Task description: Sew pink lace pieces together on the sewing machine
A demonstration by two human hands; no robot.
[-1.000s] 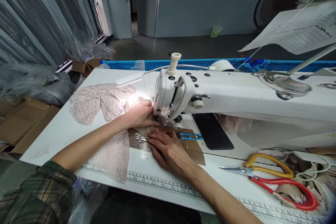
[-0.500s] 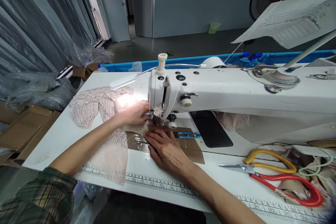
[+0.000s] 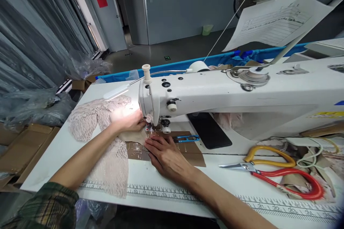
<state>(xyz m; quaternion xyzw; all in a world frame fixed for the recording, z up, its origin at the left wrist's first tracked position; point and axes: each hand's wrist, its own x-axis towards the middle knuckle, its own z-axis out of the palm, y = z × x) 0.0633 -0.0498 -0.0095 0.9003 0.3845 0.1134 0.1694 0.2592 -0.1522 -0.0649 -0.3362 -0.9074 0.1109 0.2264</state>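
Note:
The pale pink lace fabric (image 3: 114, 170) lies across the table's left side, with a plain beige part (image 3: 133, 137) running toward the needle area of the white sewing machine (image 3: 193, 91). At the left of the presser foot (image 3: 153, 127), my left hand (image 3: 131, 121) has its fingers bent together on the fabric; lamp glare washes out part of it. My right hand (image 3: 168, 154) lies palm down in front of the needle, fingers stretched out over the beige edge and a brown plate (image 3: 192, 154). Blue thread snips (image 3: 188, 138) lie just beyond its fingers. The fingertips' exact contact is hidden.
A black phone (image 3: 209, 130) rests under the machine arm. Scissors (image 3: 248, 166) with yellow and red handles lie at right, beside fabric scraps (image 3: 319, 171). A ruler strip (image 3: 166, 193) runs along the front edge. Cardboard boxes (image 3: 27, 146) stand left of the table.
The camera view has shifted, so the machine and scissors appear farther left. Both hands stay near the needle, and the beige fabric shows a little more between them.

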